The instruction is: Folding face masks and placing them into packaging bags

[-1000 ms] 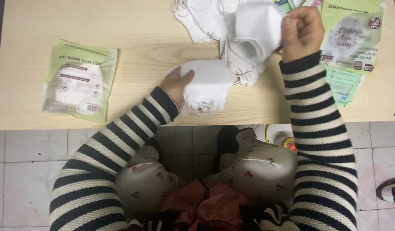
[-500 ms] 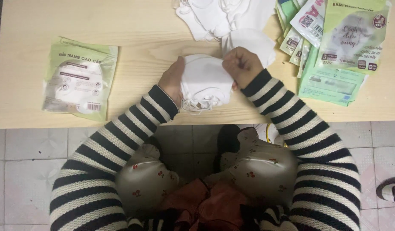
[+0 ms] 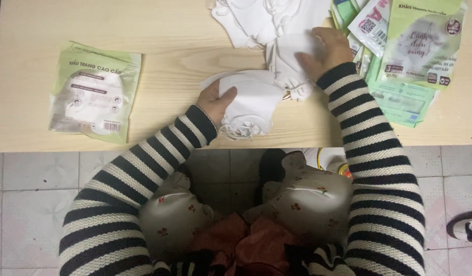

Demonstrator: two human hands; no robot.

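Left hand [image 3: 217, 100]: it lies on a small stack of white masks [image 3: 248, 107] near the table's front edge; the thumb presses on top and the other fingers seem to go under the left end, so the stack is pinched between them.

Right hand [image 3: 325, 50]: it rests flat on a single white mask [image 3: 287, 61], the fingers bent lightly over its right part; if they really pinch it or only press it down, I cannot tell, because the hand hides the contact.

Single mask against the stack: the mask lies up and to the right of the left hand's grip, its lower edge touching or overlapping the stack's far corner. The right hand is much nearer to it.

Long axis: the stack runs roughly left to right, a little tilted; the single mask stands more upright, pointing away from the person.

Loose mask pile [image 3: 266, 20]: just beyond the right hand, at the far table edge.

Green packets [image 3: 420, 46]: to the right of the right hand, fanned over each other.

Sealed mask packet [image 3: 95, 92]: well apart, to the left of the left hand.

Wooden table [image 3: 159, 46]: it carries all of these.
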